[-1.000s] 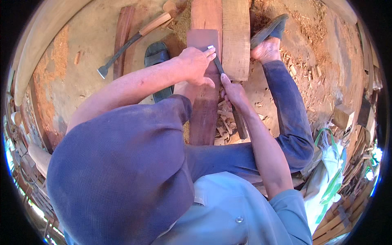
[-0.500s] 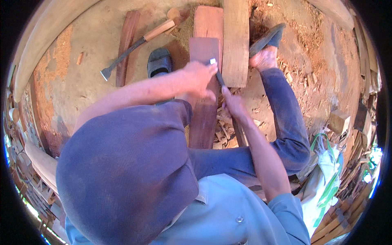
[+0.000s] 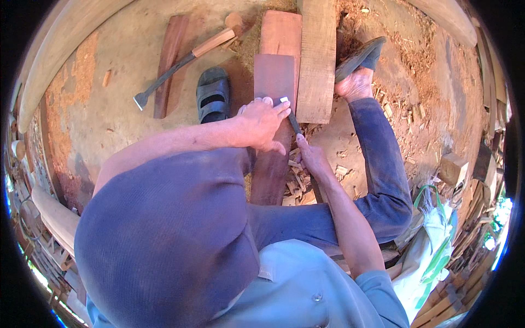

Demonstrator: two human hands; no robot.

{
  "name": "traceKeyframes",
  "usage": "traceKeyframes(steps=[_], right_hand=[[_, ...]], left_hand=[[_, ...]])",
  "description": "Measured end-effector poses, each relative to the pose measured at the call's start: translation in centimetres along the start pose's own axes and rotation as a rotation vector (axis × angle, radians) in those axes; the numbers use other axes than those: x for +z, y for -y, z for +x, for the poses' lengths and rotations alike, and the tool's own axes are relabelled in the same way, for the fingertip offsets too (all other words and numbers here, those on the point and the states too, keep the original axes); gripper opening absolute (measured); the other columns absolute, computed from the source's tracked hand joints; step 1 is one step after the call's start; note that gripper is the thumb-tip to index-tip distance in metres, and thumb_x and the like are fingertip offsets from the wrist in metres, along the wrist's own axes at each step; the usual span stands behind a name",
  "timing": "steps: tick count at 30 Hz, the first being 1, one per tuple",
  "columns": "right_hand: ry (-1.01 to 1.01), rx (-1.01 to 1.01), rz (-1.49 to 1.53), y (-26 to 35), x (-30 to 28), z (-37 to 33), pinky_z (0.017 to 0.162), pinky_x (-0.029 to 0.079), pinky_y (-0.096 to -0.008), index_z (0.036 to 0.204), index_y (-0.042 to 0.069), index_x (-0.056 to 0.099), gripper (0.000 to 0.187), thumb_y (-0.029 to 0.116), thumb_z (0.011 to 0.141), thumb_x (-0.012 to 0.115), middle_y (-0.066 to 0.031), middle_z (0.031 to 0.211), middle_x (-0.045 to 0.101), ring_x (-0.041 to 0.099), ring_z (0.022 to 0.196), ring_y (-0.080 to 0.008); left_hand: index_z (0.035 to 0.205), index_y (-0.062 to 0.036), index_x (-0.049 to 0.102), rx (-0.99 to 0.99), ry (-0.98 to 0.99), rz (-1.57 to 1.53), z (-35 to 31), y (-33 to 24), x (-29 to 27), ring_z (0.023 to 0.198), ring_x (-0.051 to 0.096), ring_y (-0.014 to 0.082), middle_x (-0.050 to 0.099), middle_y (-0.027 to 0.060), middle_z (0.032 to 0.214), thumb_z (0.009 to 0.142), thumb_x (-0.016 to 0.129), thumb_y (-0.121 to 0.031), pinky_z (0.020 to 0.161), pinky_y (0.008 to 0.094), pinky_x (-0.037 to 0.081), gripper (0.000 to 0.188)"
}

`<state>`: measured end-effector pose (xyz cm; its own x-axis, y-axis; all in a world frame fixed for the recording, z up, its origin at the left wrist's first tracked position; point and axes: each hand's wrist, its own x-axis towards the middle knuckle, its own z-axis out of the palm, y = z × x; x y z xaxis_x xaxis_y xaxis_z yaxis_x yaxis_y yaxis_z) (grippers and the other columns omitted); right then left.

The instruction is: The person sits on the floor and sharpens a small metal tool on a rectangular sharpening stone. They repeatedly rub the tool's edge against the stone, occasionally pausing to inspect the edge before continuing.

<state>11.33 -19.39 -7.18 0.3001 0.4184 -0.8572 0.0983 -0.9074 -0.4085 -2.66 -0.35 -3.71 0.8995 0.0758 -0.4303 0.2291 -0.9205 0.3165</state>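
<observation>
A dark reddish-brown board (image 3: 274,74) lies lengthwise before me on a longer wooden plank (image 3: 281,30). My right hand (image 3: 314,158) is closed round the handle end of a long chisel (image 3: 294,123) with a dark shank and a bright tip. The shank slants across the board's right edge, its tip resting on the board's face. My left hand (image 3: 261,121) lies over the board with fingers stretched out, their tips at the blade just behind the bright end. Its thumb stands apart from the shank. Most of the chisel's handle is hidden by my right hand.
A pale thick plank (image 3: 316,65) lies right of the board. To the left, a long-shanked chisel with a wooden handle (image 3: 214,42) rests across a dark board (image 3: 169,60). Wood chips (image 3: 298,183) litter the ground. My sandalled feet flank the work; a white-green sack (image 3: 429,246) stands right.
Both hands and the chisel have moved toward me along the board. The bright tip now sits lower on its face. My left fingers appear more spread.
</observation>
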Motion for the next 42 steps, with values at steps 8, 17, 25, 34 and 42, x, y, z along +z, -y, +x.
traceKeyframes(steps=[8,17,25,34,42], right_hand=[[-0.056,-0.072,-0.004,0.1,0.5,3.7,0.059,0.05,-0.0418,0.068,-0.003,0.068,0.087,0.076,0.091,0.042,-0.0163,0.063,0.063,0.064,0.06,-0.0277],[-0.069,-0.044,0.094,2.9,-0.9,3.2,0.058,0.05,-0.0406,0.065,-0.003,0.066,0.088,0.077,0.09,0.041,-0.0138,0.059,0.062,0.062,0.054,-0.0252],[-0.022,0.004,0.095,-0.8,0.1,-0.9,0.051,0.046,-0.0348,0.075,-0.001,0.068,0.072,0.067,0.095,0.05,-0.0093,0.062,0.061,0.059,0.052,-0.0197],[0.302,-0.54,0.92,6.0,-4.8,-5.5,0.047,0.04,-0.0289,0.097,0.006,0.061,0.041,0.043,0.105,0.047,0.0005,0.057,0.041,0.044,0.048,-0.0133],[0.789,-0.557,1.102,7.6,-3.6,-6.8,0.045,0.03,-0.0297,0.091,0.003,0.066,0.055,0.049,0.105,0.039,0.0015,0.05,0.037,0.033,0.04,-0.0116]], left_hand=[[0.15,0.002,0.035,-0.055,0.04,-0.014,0.9,1.4,-2.2,0.11,0.065,0.0351,0.04,0.018,0.154,0.076,0.065,-0.073,0.09,0.0476,0.054,0.11],[0.15,0.0021,0.035,-0.098,0.028,-0.029,2.9,1.7,-3.5,0.122,0.059,0.0317,0.035,0.0173,0.157,0.078,0.061,-0.076,0.095,0.0477,0.051,0.11],[0.15,-0.0017,0.038,0.069,0.079,-0.076,-0.8,-0.9,-1.7,0.106,0.059,0.0475,0.036,0.0192,0.157,0.082,0.062,-0.071,0.098,0.051,0.045,0.1],[0.138,-0.0021,0.057,0.179,-0.06,-0.998,-2.5,2.6,-8.6,0.085,0.063,0.0109,0.072,0.0114,0.111,0.096,0.066,-0.038,0.074,0.0286,0.052,0.056],[0.126,0.0015,0.065,0.153,-0.418,-1.483,-2.8,0.2,-12.7,0.078,0.066,0.0105,0.072,0.0083,0.107,0.099,0.063,-0.025,0.07,0.0265,0.055,0.038]])
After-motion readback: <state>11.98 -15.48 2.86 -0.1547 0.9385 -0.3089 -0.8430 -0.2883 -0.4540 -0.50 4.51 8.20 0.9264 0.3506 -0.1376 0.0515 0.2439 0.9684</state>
